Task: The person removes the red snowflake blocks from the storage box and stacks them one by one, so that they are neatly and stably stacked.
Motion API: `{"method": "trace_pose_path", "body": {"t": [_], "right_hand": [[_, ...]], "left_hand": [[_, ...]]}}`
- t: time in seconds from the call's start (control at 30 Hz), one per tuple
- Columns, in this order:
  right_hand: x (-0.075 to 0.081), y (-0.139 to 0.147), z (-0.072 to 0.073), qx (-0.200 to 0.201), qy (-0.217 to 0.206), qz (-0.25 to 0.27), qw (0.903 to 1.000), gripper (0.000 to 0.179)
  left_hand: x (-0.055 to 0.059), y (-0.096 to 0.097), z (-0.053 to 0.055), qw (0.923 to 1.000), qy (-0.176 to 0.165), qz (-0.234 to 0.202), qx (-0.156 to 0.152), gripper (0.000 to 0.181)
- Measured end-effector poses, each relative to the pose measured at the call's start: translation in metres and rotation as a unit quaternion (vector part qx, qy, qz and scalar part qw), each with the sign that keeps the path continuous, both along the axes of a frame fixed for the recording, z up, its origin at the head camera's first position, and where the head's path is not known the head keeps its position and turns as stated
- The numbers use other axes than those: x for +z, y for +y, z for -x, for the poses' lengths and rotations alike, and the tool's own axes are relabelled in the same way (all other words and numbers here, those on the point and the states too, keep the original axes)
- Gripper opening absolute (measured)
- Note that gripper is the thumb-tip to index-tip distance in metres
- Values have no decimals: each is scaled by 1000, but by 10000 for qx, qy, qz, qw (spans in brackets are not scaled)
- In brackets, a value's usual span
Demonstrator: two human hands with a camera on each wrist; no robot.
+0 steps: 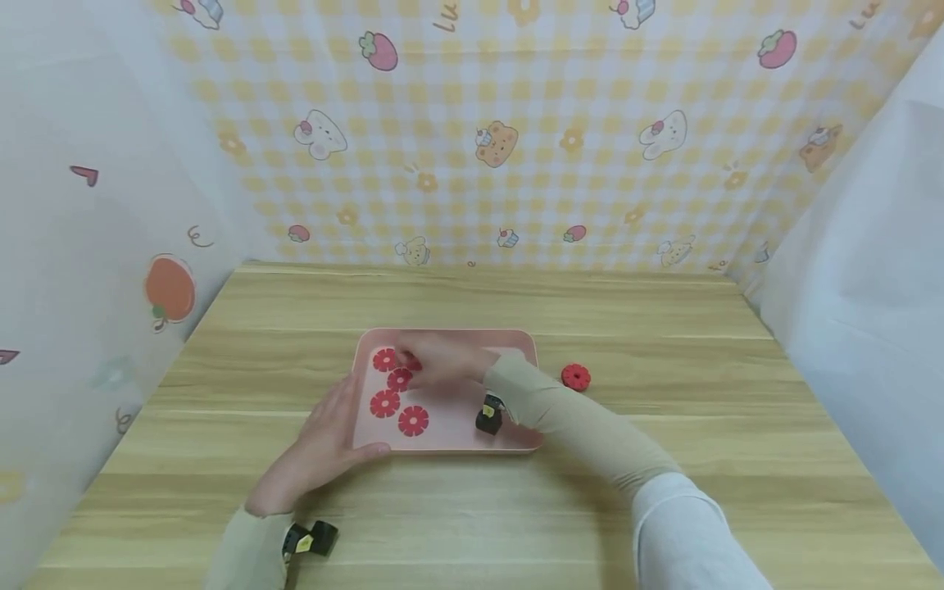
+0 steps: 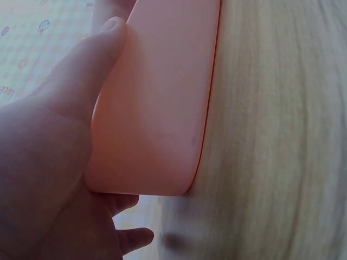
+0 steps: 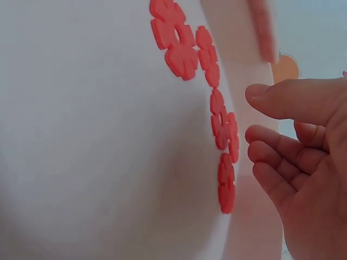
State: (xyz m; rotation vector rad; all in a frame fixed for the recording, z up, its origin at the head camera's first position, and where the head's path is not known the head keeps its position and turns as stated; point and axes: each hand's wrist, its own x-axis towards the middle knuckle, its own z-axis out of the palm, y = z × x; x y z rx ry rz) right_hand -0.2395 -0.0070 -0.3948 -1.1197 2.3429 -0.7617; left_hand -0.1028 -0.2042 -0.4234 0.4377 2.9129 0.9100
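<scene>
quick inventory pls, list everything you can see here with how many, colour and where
tray: 1, pink, on the table
notched discs: 5, red, toward the tray's left end, one partly behind the right hand in the head view
separate notched disc: at least 1 (stacking unclear), red, on the table right of the tray
table: 1, light wood grain, under everything
backdrop: 1, yellow-white check with cartoon prints, behind the table
side sheets: 2, whitish, left and right
wrist devices: 2, black, one per wrist
sleeves: 2, beige, the right also white higher up
left hand: 1, bare, against the tray's near left corner
right hand: 1, bare, over the discs
</scene>
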Motion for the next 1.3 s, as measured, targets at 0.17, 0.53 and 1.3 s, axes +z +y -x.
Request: {"method": "trace_pose_path", "body": {"t": [0.17, 0.53, 1.3], "right_hand": [[-5, -7, -3, -72, 256, -181, 9995, 28], [-12, -16, -4, -159, 448, -309, 9984, 28], [-6, -6, -3, -480, 63, -216, 9986, 24]], "left_hand": [[1, 0, 0, 10000, -9, -18, -3, 114], [2, 1, 0, 9999, -85, -120, 11, 115], [0, 1, -1, 10000, 17, -86, 34, 116]]}}
